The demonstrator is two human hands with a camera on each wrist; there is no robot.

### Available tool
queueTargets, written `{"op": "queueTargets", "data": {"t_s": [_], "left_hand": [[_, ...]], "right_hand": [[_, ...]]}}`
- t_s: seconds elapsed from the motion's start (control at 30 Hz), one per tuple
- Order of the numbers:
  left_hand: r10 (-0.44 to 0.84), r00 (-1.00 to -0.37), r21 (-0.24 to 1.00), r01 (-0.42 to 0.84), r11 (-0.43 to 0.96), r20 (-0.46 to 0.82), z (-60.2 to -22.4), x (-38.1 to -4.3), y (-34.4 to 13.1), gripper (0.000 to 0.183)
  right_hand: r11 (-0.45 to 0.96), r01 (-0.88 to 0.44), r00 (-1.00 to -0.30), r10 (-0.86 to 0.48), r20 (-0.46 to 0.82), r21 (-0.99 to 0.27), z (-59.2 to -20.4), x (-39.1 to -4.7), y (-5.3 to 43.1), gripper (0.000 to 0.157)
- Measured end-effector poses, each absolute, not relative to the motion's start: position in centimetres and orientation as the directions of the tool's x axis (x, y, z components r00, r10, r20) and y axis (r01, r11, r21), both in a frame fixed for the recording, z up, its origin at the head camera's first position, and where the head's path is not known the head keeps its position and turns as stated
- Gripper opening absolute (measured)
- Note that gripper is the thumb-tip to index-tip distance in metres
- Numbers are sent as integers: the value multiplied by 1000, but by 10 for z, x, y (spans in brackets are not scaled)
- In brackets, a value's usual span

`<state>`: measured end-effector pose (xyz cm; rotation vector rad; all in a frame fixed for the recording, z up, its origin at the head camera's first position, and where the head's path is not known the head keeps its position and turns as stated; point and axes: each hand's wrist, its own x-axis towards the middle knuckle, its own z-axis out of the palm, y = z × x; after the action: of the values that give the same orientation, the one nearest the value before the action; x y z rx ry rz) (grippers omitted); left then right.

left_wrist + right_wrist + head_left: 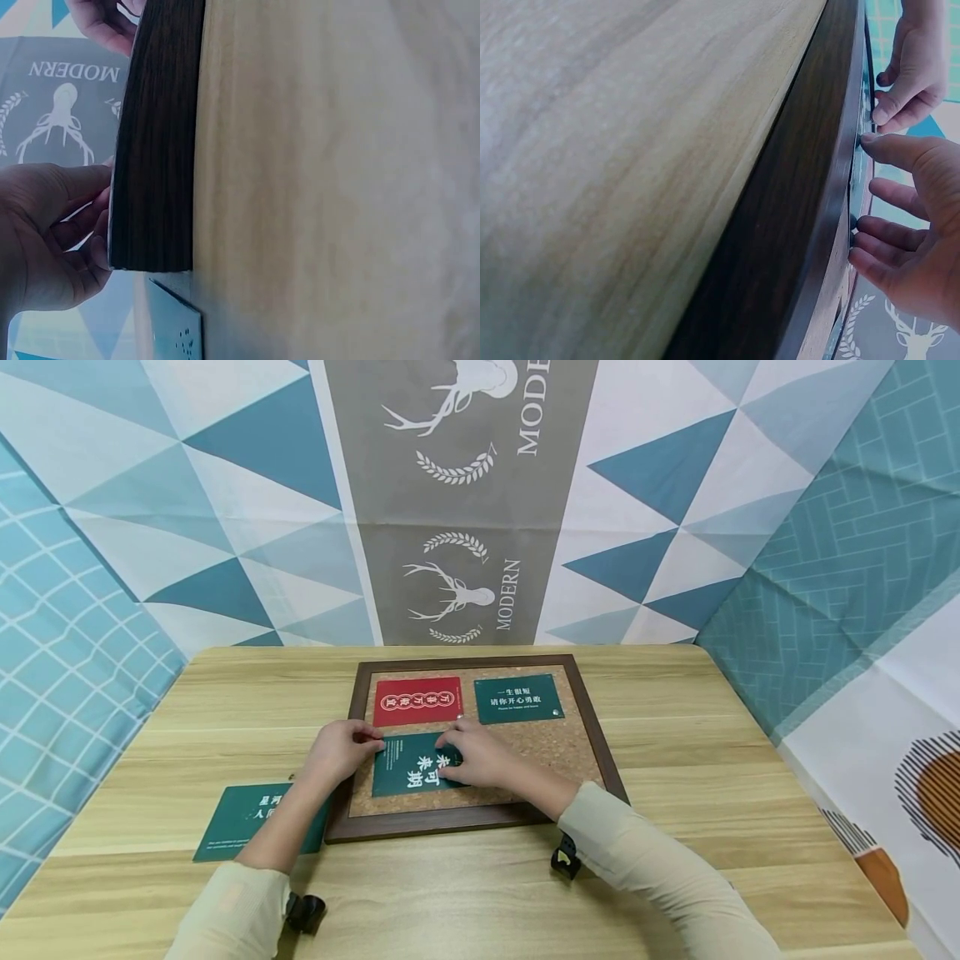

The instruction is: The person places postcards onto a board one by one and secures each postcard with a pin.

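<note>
My left hand (339,753) pinches the upper left corner of a dark green rectangular card with white characters (397,772); my right hand (482,758) rests spread fingers on its right part. It lies on the lower left of a brown-framed rectangular corkboard (558,753). A red rectangular card (417,703) is at the corkboard's upper left, a green white-lettered card (517,697) upper right. Another green card (232,827) lies left of the corkboard on the pale wooden tabletop (682,752).
</note>
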<state>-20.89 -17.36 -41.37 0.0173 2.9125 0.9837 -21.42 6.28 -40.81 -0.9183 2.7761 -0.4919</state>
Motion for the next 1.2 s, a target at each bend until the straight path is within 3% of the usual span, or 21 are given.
{"op": "queueTargets", "data": {"t_s": [0.73,1.2], "left_hand": [[-15,-993,633,-84,770,-115,-412,-217,-168,18],[83,-988,631,-17,775,-128,-409,-227,-170,11]], "right_hand": [[760,-532,-798,-597,-80,-373,-408,-214,63,41],[763,-525,-797,-596,-96,-377,-406,-215,63,42]]}}
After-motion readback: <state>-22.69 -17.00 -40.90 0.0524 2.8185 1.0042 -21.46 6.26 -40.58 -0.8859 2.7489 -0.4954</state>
